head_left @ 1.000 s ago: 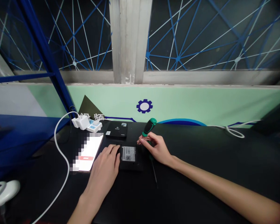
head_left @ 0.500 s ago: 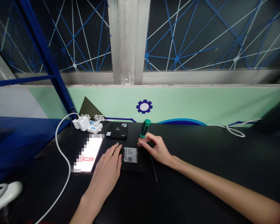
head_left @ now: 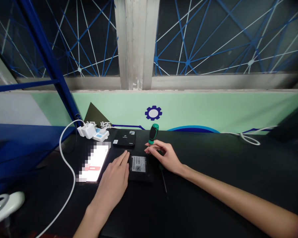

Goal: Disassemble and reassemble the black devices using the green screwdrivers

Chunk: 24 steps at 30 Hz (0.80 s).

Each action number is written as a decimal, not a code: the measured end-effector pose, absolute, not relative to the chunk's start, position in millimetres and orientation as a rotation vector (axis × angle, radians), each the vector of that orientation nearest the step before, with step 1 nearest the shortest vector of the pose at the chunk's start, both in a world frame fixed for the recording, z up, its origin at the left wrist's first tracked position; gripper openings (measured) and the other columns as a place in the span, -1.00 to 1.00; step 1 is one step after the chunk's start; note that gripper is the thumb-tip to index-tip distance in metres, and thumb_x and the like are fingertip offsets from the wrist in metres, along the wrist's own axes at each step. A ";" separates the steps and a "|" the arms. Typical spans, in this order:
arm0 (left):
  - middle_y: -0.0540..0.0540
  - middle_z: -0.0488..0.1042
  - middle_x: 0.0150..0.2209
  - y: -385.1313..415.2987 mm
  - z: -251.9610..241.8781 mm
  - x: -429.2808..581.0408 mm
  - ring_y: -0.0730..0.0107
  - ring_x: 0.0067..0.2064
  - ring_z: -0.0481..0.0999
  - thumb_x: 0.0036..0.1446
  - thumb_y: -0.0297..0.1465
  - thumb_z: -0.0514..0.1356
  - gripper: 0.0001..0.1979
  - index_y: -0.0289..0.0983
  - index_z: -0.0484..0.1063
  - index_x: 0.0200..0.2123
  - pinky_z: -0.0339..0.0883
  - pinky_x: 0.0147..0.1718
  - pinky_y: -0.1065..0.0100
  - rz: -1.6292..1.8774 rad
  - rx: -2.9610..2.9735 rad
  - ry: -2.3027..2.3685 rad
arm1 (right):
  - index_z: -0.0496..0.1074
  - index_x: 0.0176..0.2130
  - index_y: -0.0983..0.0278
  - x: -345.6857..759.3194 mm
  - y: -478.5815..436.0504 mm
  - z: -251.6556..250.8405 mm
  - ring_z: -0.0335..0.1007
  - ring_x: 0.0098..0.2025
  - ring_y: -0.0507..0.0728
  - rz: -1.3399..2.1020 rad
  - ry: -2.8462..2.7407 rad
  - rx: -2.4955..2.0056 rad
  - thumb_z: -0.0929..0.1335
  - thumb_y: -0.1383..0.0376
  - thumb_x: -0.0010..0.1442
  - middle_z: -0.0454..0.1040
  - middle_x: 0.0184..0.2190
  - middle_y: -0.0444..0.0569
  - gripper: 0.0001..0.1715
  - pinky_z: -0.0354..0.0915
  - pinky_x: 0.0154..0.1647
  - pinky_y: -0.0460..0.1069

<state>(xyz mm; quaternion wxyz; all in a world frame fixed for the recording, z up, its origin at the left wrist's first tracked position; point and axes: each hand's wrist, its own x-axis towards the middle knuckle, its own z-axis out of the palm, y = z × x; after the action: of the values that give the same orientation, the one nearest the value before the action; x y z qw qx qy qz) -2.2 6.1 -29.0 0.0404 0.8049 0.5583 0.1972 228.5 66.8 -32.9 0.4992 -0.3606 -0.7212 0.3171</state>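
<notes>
My left hand [head_left: 116, 175] lies along the left edge of a black box [head_left: 140, 178], its fingers stretched out. The box carries a white printed label [head_left: 139, 164] on its upper face. In my right hand [head_left: 164, 155], the fingers are closed around a green-and-black screwdriver [head_left: 154, 133], whose handle points up above the box's back right corner. Its tip is hidden behind the hand. A second screwdriver [head_left: 164, 180] lies on the table just right of the box, its upper part under my right hand.
Behind the box lies another black box [head_left: 124, 138]. A bright-screened phone [head_left: 95, 163] is to the left, near a white power strip [head_left: 101, 135] with plugs. A white cable [head_left: 71, 172] curves down the left side. A white device [head_left: 11, 205] stands at lower left.
My right hand has shifted slightly left and up with the screwdriver, whose handle now sits a little higher. My left hand has barely moved.
</notes>
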 end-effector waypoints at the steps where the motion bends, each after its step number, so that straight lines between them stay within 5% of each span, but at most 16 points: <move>1: -0.18 0.31 0.33 6.3 -29.1 -2.4 0.16 0.29 0.36 0.44 -0.34 -0.15 -0.52 -0.24 0.17 0.35 0.37 0.14 0.07 0.608 2.469 1.709 | 0.50 -0.22 0.29 228.9 67.0 -33.4 0.62 -0.25 0.19 0.782 -1.748 -0.856 0.37 0.07 0.32 0.65 -0.30 0.07 -0.67 0.51 -0.15 0.07; 13: -0.17 0.32 0.32 6.9 -30.4 -2.9 0.15 0.27 0.38 0.45 -0.34 -0.14 -0.53 -0.22 0.19 0.34 0.36 0.14 0.07 0.636 2.506 1.690 | 0.49 -0.32 0.28 228.2 68.5 -32.4 0.61 -0.36 0.17 0.815 -1.701 -0.868 0.43 0.01 0.24 0.63 -0.41 0.02 -0.62 0.54 -0.25 0.05; 24: -0.21 0.34 0.31 8.8 -35.1 -3.7 0.14 0.25 0.40 0.43 -0.37 -0.12 -0.54 -0.25 0.22 0.32 0.36 0.15 0.03 0.654 2.551 1.689 | 0.59 -0.18 0.31 230.0 66.3 -35.7 0.66 -0.27 0.21 0.820 -1.721 -0.865 0.38 0.03 0.30 0.68 -0.32 0.06 -0.60 0.58 -0.18 0.09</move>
<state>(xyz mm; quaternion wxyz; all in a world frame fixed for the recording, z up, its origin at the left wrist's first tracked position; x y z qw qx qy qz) -3.7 8.8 -35.1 0.0064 0.8154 0.5398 0.2090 230.0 66.3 -35.7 0.5006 -0.3576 -0.7117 0.3392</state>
